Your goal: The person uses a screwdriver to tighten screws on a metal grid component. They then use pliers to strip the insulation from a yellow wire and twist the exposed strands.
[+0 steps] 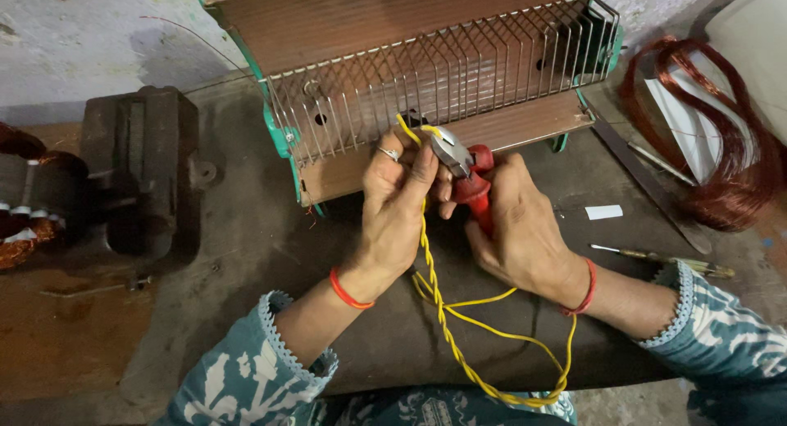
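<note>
My left hand [398, 205], with a ring and a red thread at the wrist, pinches a twisted yellow wire [447, 328] near its upper end, just in front of a heater's wire grille. My right hand [525, 229] grips red-handled pliers [467, 168], whose metal jaws meet the wire's tip beside my left fingers. The yellow wire runs down between both hands, loops over the dark bench and curls back toward my lap. The electric room heater [426, 73] stands behind the hands, with a metal guard and green end frames.
A dark metal vise block [143, 168] sits at left, with a copper-wound motor stator [20, 205] at the far left edge. A coil of copper wire [721, 139] lies at right, near a flat metal strip [648, 184], a screwdriver [664, 258] and a white paper scrap [604, 212].
</note>
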